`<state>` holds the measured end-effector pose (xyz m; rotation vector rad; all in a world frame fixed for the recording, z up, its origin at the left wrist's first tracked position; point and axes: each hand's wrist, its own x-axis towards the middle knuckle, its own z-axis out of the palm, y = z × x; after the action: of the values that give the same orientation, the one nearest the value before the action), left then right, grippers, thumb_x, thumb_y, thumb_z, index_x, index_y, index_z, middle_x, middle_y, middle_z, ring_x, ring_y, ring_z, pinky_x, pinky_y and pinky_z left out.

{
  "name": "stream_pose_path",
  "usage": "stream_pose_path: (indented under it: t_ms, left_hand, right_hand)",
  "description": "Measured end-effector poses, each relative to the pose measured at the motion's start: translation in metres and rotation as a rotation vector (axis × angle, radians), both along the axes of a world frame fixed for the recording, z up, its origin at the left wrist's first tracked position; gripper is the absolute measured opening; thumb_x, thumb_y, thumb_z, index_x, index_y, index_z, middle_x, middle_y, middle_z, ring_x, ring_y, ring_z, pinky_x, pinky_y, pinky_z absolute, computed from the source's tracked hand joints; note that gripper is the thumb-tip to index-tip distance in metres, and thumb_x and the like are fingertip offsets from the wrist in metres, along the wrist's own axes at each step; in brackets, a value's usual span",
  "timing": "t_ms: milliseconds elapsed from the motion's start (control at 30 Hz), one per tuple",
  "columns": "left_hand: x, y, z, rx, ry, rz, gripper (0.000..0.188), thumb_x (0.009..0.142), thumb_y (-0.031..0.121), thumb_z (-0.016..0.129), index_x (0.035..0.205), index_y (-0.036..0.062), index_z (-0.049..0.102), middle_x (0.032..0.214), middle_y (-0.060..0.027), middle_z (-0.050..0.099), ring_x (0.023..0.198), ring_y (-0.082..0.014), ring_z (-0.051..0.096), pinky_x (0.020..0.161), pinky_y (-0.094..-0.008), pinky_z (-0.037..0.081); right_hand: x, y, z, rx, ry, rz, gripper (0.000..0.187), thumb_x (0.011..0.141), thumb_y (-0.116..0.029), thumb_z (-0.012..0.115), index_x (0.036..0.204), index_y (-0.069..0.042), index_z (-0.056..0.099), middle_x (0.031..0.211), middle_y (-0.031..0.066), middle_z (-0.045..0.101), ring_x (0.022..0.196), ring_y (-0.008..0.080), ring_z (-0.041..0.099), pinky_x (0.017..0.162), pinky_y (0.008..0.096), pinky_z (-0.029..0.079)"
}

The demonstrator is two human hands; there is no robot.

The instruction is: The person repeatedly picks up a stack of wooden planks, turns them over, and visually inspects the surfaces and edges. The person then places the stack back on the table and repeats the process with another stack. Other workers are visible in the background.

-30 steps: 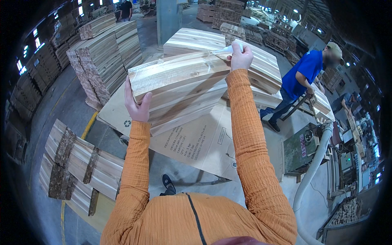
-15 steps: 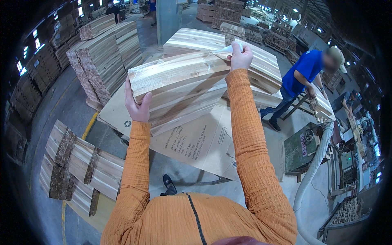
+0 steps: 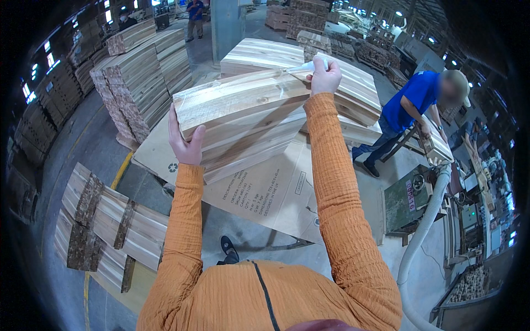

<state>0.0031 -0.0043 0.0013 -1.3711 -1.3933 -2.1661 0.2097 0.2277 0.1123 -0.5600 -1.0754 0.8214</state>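
A pale wooden board [image 3: 243, 99] with a grain pattern lies across the front of a stack of wooden panels [image 3: 251, 135]. My left hand [image 3: 186, 138] grips its left end, thumb on the near face and fingers round the end. At the board's far right end, my right hand [image 3: 326, 76] is closed in a pinch on a thin white piece [image 3: 301, 68], paper or cloth, which lies against the board's upper side. The fingertips of my left hand are partly hidden behind the wood.
Flattened cardboard [image 3: 259, 193] lies under the stack. More panels [image 3: 262, 52] sit behind, and a tall wood stack [image 3: 138, 83] stands left. Boards with bark edges [image 3: 110, 220] lie lower left. Right are a co-worker in blue [image 3: 411, 99], a green machine [image 3: 411, 201] and a hose [image 3: 422, 243].
My hands and the board stay in place. The co-worker at right has shifted slightly, and people in the far left background have come more into view.
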Motion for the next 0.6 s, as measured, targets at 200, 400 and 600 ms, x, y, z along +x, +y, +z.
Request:
stream_pose_path:
  t_ms: [200,400,600]
  left_hand:
    - [-0.0032,-0.0002,-0.0018,0.001,0.007,0.011,0.074,0.074,0.021,0.067,0.134,-0.0072,0.034,0.127,-0.0193,0.046,0.115,-0.0252,0.047,0.097,-0.0338,0.037]
    - [-0.0003,0.0001,-0.0008,0.004,-0.034,-0.021,0.075,0.074,0.022,0.067,0.134,-0.0074,0.033,0.127,-0.0189,0.047,0.116,-0.0252,0.047,0.097,-0.0336,0.036]
    - [-0.0019,-0.0009,-0.0007,0.012,-0.017,-0.015,0.075,0.074,0.021,0.067,0.134,-0.0075,0.034,0.127,-0.0190,0.047,0.117,-0.0254,0.046,0.098,-0.0336,0.035]
  right_hand:
    - [0.0006,-0.0039,0.0019,-0.047,-0.011,0.032,0.022,0.078,-0.015,0.067,0.071,-0.001,0.052,0.063,0.0036,0.053,0.043,0.0100,0.051,0.035,0.0238,0.044]
    - [-0.0007,-0.0033,0.0021,-0.048,-0.010,0.015,0.022,0.078,-0.015,0.067,0.071,-0.001,0.052,0.064,0.0040,0.053,0.043,0.0101,0.051,0.036,0.0242,0.044]
    - [-0.0009,-0.0033,0.0020,-0.076,0.053,0.077,0.020,0.079,-0.017,0.066,0.074,-0.002,0.052,0.063,0.0031,0.051,0.044,0.0103,0.051,0.034,0.0246,0.041]
